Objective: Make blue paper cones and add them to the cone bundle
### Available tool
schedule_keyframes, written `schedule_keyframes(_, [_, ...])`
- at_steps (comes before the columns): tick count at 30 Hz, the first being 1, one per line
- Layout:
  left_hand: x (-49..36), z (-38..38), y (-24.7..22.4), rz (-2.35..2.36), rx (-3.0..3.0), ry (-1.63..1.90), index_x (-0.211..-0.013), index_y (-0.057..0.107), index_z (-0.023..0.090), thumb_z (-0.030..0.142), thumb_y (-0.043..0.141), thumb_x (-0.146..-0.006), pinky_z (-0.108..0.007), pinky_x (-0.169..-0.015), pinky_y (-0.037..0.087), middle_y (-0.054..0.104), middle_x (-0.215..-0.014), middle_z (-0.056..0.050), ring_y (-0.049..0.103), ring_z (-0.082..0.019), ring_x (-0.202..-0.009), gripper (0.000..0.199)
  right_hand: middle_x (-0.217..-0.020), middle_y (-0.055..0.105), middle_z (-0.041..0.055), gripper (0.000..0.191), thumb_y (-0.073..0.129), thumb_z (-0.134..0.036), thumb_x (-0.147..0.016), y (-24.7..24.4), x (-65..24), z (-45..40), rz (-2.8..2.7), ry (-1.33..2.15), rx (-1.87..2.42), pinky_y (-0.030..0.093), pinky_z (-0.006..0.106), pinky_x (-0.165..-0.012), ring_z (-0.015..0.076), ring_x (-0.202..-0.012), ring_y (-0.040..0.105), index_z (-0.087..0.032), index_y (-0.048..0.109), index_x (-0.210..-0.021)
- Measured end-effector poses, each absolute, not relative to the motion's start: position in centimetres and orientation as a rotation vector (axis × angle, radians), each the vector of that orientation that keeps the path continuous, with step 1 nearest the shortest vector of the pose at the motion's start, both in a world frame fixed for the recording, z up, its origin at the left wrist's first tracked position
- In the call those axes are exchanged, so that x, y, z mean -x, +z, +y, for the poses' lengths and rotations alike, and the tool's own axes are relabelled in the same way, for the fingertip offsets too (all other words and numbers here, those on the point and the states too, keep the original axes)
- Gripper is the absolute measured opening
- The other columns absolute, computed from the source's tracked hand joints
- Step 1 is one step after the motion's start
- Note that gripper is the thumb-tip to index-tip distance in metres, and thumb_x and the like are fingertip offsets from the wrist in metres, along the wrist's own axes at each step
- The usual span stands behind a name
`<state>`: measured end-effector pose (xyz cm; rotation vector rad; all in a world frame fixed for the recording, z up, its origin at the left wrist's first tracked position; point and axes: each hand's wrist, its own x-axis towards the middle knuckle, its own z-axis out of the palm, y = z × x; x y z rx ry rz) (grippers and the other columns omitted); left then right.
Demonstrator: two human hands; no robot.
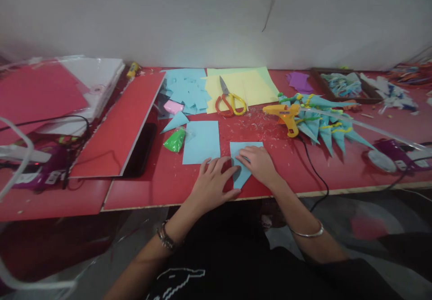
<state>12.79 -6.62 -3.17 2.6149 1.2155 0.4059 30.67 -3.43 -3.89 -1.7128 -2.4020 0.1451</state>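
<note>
A light blue sheet of paper (237, 149) lies near the table's front edge, its lower corner folded to a slant. My right hand (259, 164) is on top of it, thumb and fingers drawn together at the paper. From the left, my left hand (211, 184) rests on the table with fingers spread, their tips at the paper's left edge. Beside it is a flat blue square of paper (201, 142). A green packet (175, 140) and a blue paper cone (176, 121) sit just left of that square.
Scissors (231, 102) lie on yellow sheets (259, 87) at the back. A yellow glue gun (286, 116) rests by blue paper cones (326, 126), its cord (312, 167) hanging over the front edge. A red board (121, 124) leans over a black phone (143, 149) on the left.
</note>
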Motion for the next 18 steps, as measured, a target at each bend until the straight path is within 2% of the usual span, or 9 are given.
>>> schedule_keyframes(12, [-12.92, -6.57, -2.99, 1.227, -2.612, 0.392, -0.116, 0.047, 0.028, 0.052, 0.047, -0.074, -0.045, -0.097, 0.023, 0.043, -0.123, -0.006, 0.038, -0.024, -0.111, 0.048, -0.072, 0.058, 0.0011, 0.031, 0.037, -0.038, -0.087, -3.89, -30.68, -3.42, -2.389, 0.162, 1.702, 0.023, 0.026, -0.062, 0.0147, -0.072, 0.049, -0.019, 0.052, -0.069])
schedule_keyframes(18, [-12.85, -6.46, -3.17, 1.144, -2.635, 0.343, -0.12, 0.043, 0.033, 0.049, 0.045, -0.077, -0.046, -0.099, 0.02, 0.039, -0.133, 0.0, 0.034, -0.023, -0.117, 0.047, -0.072, 0.058, 0.001, 0.029, 0.039, -0.037, -0.086, -3.94, -30.63, -3.54, -2.375, 0.157, 1.701, 0.023, 0.026, -0.062, 0.0151, -0.072, 0.05, -0.019, 0.052, -0.068])
